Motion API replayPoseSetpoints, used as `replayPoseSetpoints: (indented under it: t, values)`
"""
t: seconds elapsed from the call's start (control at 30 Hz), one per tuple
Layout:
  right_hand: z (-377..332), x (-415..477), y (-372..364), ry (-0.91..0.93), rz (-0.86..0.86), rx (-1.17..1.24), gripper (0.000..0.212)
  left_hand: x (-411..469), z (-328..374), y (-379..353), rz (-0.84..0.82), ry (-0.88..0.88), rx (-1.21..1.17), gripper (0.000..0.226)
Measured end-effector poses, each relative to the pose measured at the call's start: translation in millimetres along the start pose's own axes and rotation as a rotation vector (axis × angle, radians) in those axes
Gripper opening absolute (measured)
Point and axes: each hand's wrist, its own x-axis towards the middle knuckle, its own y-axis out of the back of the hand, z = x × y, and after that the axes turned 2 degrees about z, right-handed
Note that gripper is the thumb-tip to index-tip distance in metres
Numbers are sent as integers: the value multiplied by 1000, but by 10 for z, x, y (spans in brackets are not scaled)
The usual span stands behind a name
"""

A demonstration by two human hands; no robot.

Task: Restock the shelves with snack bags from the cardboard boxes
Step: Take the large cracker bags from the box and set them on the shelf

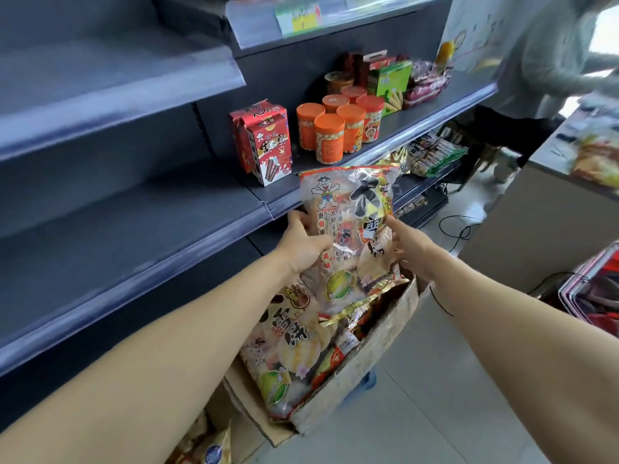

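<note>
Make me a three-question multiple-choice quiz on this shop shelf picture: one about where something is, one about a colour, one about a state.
1. Where do the red cartons stand?
A) left of the jars on the same shelf
B) on the floor
C) stacked on top of the jars

2. What colour are the jars' lids?
A) blue
B) orange
C) white

3. How is the snack bag right now?
A) lying flat on a shelf
B) held up by both hands over the cardboard box
C) dropped on the floor

Answers: 1 A, the cartons sit on that shelf to the jars' left. 2 B, every lid in view is orange. 3 B, the left hand and the right hand grip its two sides, with the open box below.
</note>
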Motion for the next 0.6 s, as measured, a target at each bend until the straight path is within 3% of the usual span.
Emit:
replayPoseSetpoints:
  t: [0.13, 0.17, 0.3, 0.47, 0.6]
  values:
    - [-337, -347, -153, 157, -3, 45, 124, -300, 305, 396, 84, -125, -83, 35]
    - [-437, -433, -202, 214, 18, 37, 126, -391, 392, 527, 120, -173, -77, 34]
    - [-946, -1013, -618, 425, 23, 62, 69, -798, 752, 1124, 235, -348, -76, 32]
    - [-1534, -1696, -1312, 632, 30, 85, 69, -1302, 1094, 2040, 393, -503, -60, 48]
    - [-1895, -2232, -1964, 745, -20, 135, 58, -1698, 1114, 2839, 518, -512, -4, 50]
